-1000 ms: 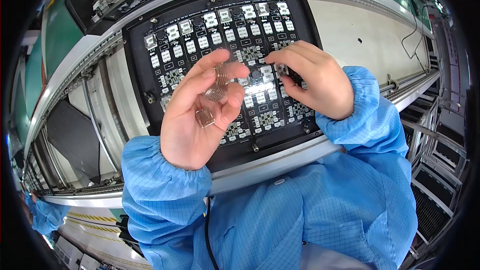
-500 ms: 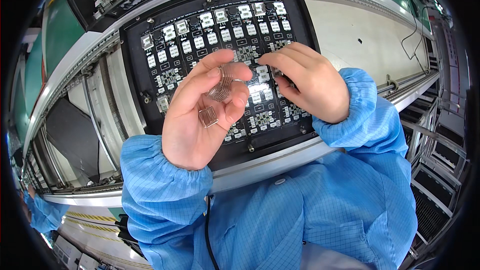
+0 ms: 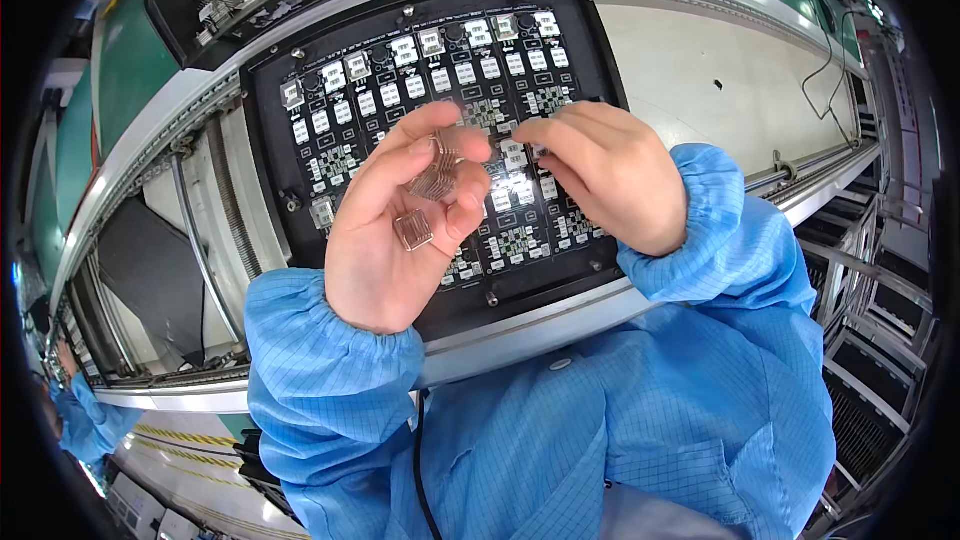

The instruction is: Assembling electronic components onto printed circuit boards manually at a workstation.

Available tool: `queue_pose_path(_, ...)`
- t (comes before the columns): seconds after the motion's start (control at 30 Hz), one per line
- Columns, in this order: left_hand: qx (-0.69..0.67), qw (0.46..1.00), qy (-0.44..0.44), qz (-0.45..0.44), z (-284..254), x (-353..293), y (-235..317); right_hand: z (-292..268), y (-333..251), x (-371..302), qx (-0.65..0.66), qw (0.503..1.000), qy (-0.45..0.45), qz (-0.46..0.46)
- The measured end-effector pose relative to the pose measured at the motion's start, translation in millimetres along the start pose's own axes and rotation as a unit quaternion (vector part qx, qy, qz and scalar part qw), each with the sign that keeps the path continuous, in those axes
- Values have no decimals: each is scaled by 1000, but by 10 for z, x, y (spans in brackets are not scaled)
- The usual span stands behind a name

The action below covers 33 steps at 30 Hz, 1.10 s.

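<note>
Head view: in the middle of the frame, the left hand (image 3: 395, 230) is cupped, palm up, holding a little stack of small shiny square metal pieces (image 3: 432, 180) between thumb and fingers. One more piece (image 3: 413, 229) lies on the palm. Just right of it, the right hand (image 3: 610, 175) pinches its fingertips shut down on the flat black board with rows of small white parts (image 3: 330, 130); what it pinches is hidden. It looks like the placing step. Next comes a careful pick from the stack.
</note>
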<state>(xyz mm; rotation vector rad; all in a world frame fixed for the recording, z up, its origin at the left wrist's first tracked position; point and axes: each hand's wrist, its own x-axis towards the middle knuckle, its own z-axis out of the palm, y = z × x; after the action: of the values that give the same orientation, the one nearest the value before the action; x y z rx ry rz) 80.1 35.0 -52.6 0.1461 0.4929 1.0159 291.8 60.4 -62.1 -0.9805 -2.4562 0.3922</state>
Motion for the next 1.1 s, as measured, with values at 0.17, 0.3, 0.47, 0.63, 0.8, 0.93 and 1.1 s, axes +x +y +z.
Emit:
queue_pose_path(0.17, -8, 1000, 0, 12, 21, 3, 41, 30, 47, -25, 39, 998, 39, 25)
queue_pose_path(0.3, -20, 999, 4, 25, 104, -37, 74, 22, 79, -44, 54, 997, 51, 24)
queue_pose_path(0.47, 40, 999, 13, -1, 432, -162, 200, 19, 224, -106, 69, 996, 61, -2)
queue_pose_path(0.63, 298, 931, 66, 199, 945, 230, 691, -28, 467, -147, 105, 991, 30, -77)
queue_pose_path(0.8, 490, 799, 145, 316, 774, 803, 1600, -216, 531, -121, 72, 990, 115, -35)
queue_pose_path(0.93, 572, 757, 124, 290, 822, 268, 1577, -250, 702, -171, -29, 967, 97, 232)
queue_pose_path(1.1, 652, 548, 324, 412, 214, -1454, 1615, -159, 906, -324, 124, 960, 17, 249)
